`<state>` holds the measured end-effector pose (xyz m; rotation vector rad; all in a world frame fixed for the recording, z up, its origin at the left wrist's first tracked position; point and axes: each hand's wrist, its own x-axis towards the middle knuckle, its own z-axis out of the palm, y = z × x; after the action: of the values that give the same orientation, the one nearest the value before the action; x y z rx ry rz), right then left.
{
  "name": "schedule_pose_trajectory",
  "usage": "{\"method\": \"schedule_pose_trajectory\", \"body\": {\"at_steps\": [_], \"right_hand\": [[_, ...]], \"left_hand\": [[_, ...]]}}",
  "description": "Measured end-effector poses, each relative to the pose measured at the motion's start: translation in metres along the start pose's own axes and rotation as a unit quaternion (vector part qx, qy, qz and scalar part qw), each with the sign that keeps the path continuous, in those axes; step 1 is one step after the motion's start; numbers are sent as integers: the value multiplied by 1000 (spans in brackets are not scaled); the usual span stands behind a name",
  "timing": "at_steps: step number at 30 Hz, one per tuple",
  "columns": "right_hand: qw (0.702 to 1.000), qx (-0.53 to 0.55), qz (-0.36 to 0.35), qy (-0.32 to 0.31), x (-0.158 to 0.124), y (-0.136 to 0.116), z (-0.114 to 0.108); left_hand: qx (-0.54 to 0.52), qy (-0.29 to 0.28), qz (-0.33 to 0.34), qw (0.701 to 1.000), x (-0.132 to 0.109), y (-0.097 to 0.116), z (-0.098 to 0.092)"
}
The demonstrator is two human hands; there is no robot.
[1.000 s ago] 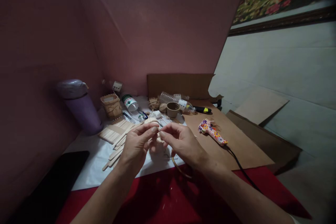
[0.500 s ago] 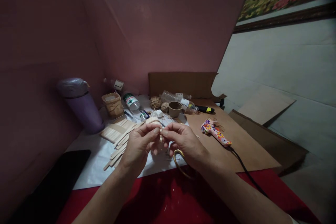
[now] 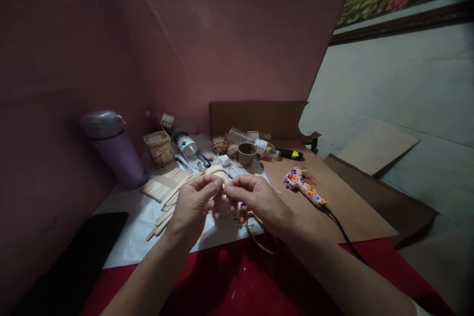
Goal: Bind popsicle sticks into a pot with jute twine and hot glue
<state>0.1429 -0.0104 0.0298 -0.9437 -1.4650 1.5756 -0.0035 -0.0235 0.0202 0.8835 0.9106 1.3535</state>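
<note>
My left hand (image 3: 198, 200) and my right hand (image 3: 255, 200) meet thumb to thumb above the white sheet (image 3: 126, 237). Both are closed in a pinch, and whatever sits between the fingertips is too small to make out. Just behind the fingers lies a cream-coloured coil of cord (image 3: 218, 170), partly covered by them. Below my right hand shows a yellow loop (image 3: 255, 242), like a scissor handle. Flat wooden craft sticks (image 3: 166, 215) are spread beside my left hand.
A hot glue gun (image 3: 305, 187) with flowered wrapping lies on the brown cardboard (image 3: 351, 212), its cable running toward me. Behind stand a small brown pot (image 3: 247, 154), plastic bottles (image 3: 185, 144), twine balls (image 3: 219, 144), a bark-like cup (image 3: 159, 149) and a purple tumbler (image 3: 120, 158).
My fingertips have drawn slightly apart, with the left hand shifting a little left. The surrounding objects stay where they were.
</note>
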Motion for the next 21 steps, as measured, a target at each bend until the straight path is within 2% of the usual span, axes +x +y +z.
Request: {"method": "schedule_pose_trajectory", "body": {"at_steps": [3,5,7,10,14,18,21], "right_hand": [[991,-112,-34,66,11,-1,-13],[964,-227,-71,118,21,2,-21],[928,-338,-92,123,30,9,-27],[896,-427,-84,84,39,20,-30],[907,-416,-47,45,44,26,-28],[924,-380,-28,26,47,32,-21],[962,-273,-19,25,45,39,-15]], "left_hand": [[34,74,51,995,6,1,-6],[68,122,96,986,11,0,-12],[86,146,113,979,16,-2,-17],[55,168,67,982,21,-7,-21],[30,186,-13,982,21,-12,-19],[19,174,-50,983,18,-11,-12],[1,158,-45,986,17,-10,-11]]}}
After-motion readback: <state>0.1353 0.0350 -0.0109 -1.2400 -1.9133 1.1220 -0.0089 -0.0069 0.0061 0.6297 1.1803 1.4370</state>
